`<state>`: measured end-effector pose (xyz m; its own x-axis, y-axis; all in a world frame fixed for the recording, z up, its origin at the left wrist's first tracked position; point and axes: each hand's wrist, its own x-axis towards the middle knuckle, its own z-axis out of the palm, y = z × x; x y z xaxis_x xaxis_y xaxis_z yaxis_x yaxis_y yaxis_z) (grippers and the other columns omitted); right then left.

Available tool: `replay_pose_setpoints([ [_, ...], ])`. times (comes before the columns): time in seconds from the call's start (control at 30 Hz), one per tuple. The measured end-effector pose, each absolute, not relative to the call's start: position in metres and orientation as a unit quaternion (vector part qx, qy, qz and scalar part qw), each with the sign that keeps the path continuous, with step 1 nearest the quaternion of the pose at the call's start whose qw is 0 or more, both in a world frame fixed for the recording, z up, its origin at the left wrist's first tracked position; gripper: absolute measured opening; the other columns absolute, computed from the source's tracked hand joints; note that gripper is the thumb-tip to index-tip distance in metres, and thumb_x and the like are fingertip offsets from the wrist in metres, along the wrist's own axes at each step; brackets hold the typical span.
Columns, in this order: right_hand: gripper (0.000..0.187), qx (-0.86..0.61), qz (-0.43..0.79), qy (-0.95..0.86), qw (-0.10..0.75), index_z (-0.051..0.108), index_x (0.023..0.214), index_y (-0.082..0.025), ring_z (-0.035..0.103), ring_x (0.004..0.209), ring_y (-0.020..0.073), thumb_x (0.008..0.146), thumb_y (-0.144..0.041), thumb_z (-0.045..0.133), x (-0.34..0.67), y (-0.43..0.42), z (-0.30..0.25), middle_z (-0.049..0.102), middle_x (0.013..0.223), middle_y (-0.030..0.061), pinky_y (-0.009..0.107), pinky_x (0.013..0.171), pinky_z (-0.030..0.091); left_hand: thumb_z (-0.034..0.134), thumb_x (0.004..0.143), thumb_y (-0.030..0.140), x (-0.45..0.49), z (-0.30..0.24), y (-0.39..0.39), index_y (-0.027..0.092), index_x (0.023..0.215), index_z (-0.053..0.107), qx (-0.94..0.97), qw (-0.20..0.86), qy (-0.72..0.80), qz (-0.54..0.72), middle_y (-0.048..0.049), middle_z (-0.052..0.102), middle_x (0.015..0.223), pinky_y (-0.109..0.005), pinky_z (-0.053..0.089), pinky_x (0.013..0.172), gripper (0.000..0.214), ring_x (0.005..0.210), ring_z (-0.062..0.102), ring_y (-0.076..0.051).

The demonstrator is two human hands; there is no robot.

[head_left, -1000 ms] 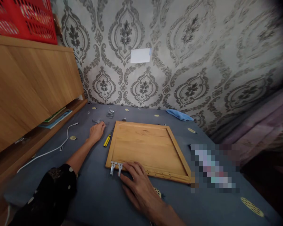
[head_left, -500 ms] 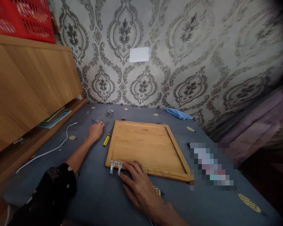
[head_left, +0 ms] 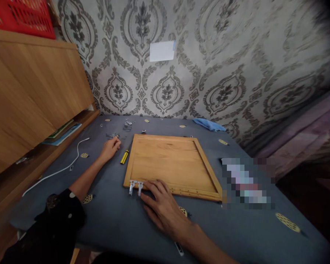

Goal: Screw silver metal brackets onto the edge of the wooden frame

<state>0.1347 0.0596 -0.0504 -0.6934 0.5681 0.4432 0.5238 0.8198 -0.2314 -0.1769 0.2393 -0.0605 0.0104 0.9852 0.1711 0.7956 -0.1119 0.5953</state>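
Observation:
A square wooden panel (head_left: 170, 165) with a raised frame lies flat on the blue-grey cloth (head_left: 112, 220). My right hand (head_left: 161, 205) rests with fingers spread on the panel's near edge, its fingertips beside a silver metal hinge (head_left: 135, 186) at the near left corner. My left hand (head_left: 110, 147) reaches far out to the left of the panel, fingers curled and pinched near small metal parts (head_left: 112, 136). What it pinches is too small to make out. A yellow-handled screwdriver (head_left: 124, 155) lies between that hand and the panel's left edge.
A wooden cabinet (head_left: 30, 91) with a low shelf of books (head_left: 62, 132) stands at the left, a red crate (head_left: 19, 16) on top. A white cable (head_left: 63, 167) trails across the cloth. A blue rag (head_left: 209, 124) lies by the patterned wall. More hardware (head_left: 128, 125) sits at the back.
The view has tilted down a little. My left hand has shifted slightly and its fingers have drawn closer together by the small metal parts. My right hand has stayed on the panel's edge.

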Motion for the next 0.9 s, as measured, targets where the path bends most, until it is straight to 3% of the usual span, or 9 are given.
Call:
replay_pose_setpoints([
  [0.3,0.028,-0.290,0.038,-0.920,0.259,0.068,0.121,-0.019,0.050,0.127,0.0274,0.095,-0.017,0.055,0.134,0.062,-0.048,0.061,0.135,0.0133,0.051,0.108,0.046,0.052,0.101,0.049,-0.183,-0.056,0.207,0.014,0.091,0.061,0.706,0.265,0.574,0.319,-0.0006,0.062,0.077,-0.029,0.053,0.069,0.037,0.068,0.060,-0.013],
  [0.47,0.028,-0.287,0.040,-0.923,0.252,0.069,0.120,-0.017,0.050,0.124,0.0292,0.095,-0.018,0.057,0.134,0.063,-0.050,0.060,0.134,0.0162,0.053,0.107,0.045,0.052,0.089,0.061,-0.180,-0.037,0.190,0.017,0.083,0.057,0.735,0.321,0.520,0.293,-0.0019,0.062,0.075,-0.027,0.049,0.071,0.045,0.071,0.057,-0.015],
  [0.73,0.026,-0.285,0.037,-0.922,0.258,0.069,0.118,-0.017,0.050,0.124,0.0296,0.095,-0.019,0.057,0.132,0.063,-0.049,0.061,0.131,0.0148,0.051,0.108,0.044,0.058,0.089,0.049,-0.166,0.004,0.169,0.015,0.081,0.062,0.783,0.381,0.453,0.190,0.0006,0.057,0.073,-0.024,0.040,0.065,0.035,0.068,0.050,-0.013],
  [0.9,0.028,-0.282,0.047,-0.922,0.259,0.068,0.120,-0.016,0.049,0.125,0.0292,0.096,-0.019,0.056,0.133,0.064,-0.047,0.062,0.132,0.0164,0.052,0.108,0.043,0.060,0.092,0.043,-0.145,0.018,0.146,0.016,0.082,0.066,0.819,0.406,0.392,0.108,-0.0002,0.063,0.077,-0.023,0.041,0.067,0.029,0.071,0.054,-0.013],
])
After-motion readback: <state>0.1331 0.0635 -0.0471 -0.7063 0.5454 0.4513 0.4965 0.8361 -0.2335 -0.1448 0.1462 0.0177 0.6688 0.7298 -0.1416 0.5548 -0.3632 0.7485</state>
